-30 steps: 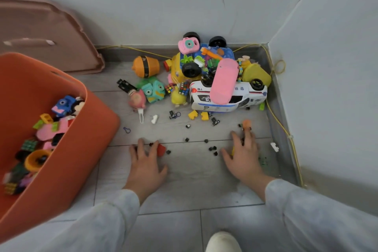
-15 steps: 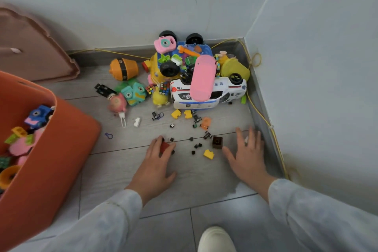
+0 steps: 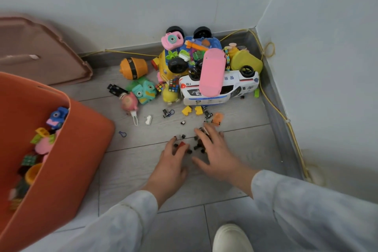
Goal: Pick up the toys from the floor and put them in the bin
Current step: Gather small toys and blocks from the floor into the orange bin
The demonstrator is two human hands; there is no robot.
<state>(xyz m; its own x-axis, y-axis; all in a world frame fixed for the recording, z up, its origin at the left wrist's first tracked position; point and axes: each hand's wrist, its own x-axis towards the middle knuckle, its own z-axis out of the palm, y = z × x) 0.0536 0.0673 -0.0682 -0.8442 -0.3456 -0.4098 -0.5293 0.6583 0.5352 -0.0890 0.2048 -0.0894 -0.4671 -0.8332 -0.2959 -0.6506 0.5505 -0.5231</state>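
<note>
Herding small black pieces [image 3: 182,136] and red brick [image 3: 181,145]: left hand [image 3: 173,162], right hand [image 3: 217,152], fingers spread, flat. Advised: cup inward, scoop once, tip into orange bin [image 3: 88,139].

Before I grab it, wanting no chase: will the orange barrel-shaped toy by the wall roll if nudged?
Probably: the orange barrel-shaped toy lies on its rounded side, so a nudge may roll it. Seemingly hard plastic, likely stiff and light.
</note>
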